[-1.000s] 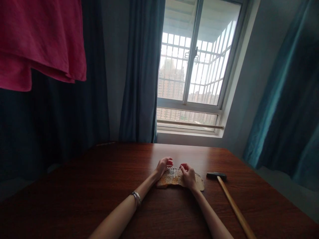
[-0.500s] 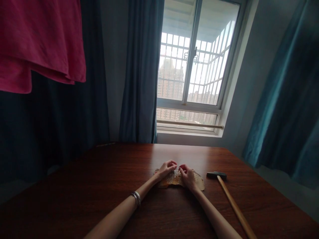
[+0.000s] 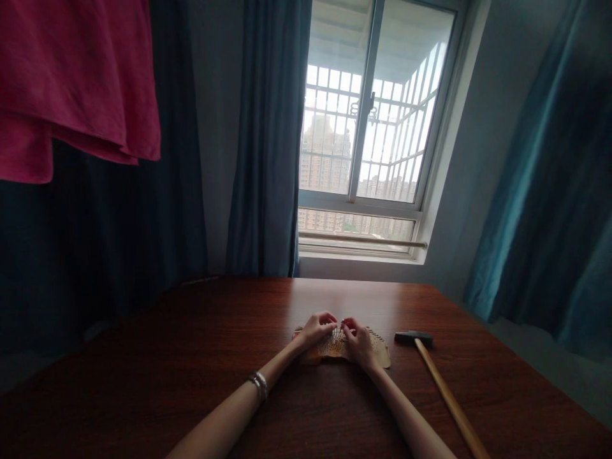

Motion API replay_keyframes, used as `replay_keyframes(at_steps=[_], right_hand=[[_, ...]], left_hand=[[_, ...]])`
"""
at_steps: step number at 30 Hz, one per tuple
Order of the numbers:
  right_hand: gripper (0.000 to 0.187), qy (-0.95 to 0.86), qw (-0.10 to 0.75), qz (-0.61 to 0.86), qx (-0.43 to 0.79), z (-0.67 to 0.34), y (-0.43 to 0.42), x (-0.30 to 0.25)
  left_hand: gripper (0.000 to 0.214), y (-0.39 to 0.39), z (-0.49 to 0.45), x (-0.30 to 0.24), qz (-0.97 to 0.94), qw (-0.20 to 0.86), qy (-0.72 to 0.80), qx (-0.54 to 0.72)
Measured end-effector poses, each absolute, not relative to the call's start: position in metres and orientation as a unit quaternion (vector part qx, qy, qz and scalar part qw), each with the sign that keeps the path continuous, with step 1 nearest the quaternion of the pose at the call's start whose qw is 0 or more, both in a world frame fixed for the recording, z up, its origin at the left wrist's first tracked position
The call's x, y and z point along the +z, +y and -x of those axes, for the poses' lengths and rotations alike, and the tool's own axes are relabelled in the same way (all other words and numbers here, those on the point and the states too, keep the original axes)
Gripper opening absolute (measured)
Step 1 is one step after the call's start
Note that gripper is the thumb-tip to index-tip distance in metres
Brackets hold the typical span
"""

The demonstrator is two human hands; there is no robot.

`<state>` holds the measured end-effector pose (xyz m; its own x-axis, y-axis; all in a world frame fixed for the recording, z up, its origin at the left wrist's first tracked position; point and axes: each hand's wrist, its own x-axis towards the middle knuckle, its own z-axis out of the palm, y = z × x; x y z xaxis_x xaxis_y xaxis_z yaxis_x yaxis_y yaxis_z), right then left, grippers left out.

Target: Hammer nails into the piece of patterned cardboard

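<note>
A tan, curved-edged flat piece [image 3: 381, 354] lies on the table, dotted with many small dark marks or holes. Several thin, upright, nail-like pins [image 3: 338, 331] show on it between my hands. My left hand [image 3: 318, 329], with silver bangles at the wrist, rests over the piece's left part. Its thumb and fingers are pinched close to the pins. My right hand [image 3: 358, 341] is over the right part, thumb and forefinger pinched together by the pins. Whatever either fingertip pair grips is too small to make out.
A hammer with a dark head [image 3: 414, 338] and a long wooden handle [image 3: 449, 398] lies right of the piece on the brown wooden table [image 3: 201, 363]. Behind stand a barred window [image 3: 363, 127] and blue curtains [image 3: 262, 140]. Pink cloth [image 3: 81, 83] hangs at upper left.
The whole view has shifted slightly. Both hands stay over the tan piece in nearly the same pinched pose, and the hammer lies as before.
</note>
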<state>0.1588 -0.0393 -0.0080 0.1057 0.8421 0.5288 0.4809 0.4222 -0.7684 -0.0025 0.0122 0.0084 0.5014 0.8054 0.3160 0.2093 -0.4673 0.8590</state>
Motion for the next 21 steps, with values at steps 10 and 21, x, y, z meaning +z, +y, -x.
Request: replay_keyframes(at_steps=[10, 21], right_hand=[[0.018, -0.658, 0.525, 0.510, 0.176, -0.158, -0.041, -0.006], [0.012, -0.674, 0.491, 0.538, 0.125, -0.157, -0.041, -0.010]], left_hand=[[0.033, 0.015, 0.002, 0.004, -0.782, 0.369, 0.334, 0.376], [0.031, 0.020, -0.001, -0.002, -0.789, 0.359, 0.338, 0.367]])
